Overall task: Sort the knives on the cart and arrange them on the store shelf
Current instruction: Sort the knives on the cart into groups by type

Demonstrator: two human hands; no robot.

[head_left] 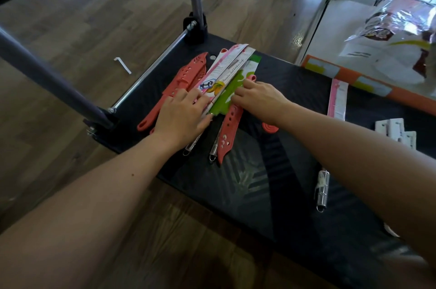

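Knives [227, 68] are piled at the cart's [295, 83] handle end, long axes running away and rightward. The left hand [181, 115] is laid flat on them; the right hand's [258, 97] grip on the green pack [224, 99] cannot be told.

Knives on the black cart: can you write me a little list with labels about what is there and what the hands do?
pile: pink and green card-sleeved knives, coral-red plastic knife sheaths beside them
left hand: resting flat on the pile
right hand: fingers on the green pack
apart: one pink-sleeved knife, to the right
surface: black cart deck
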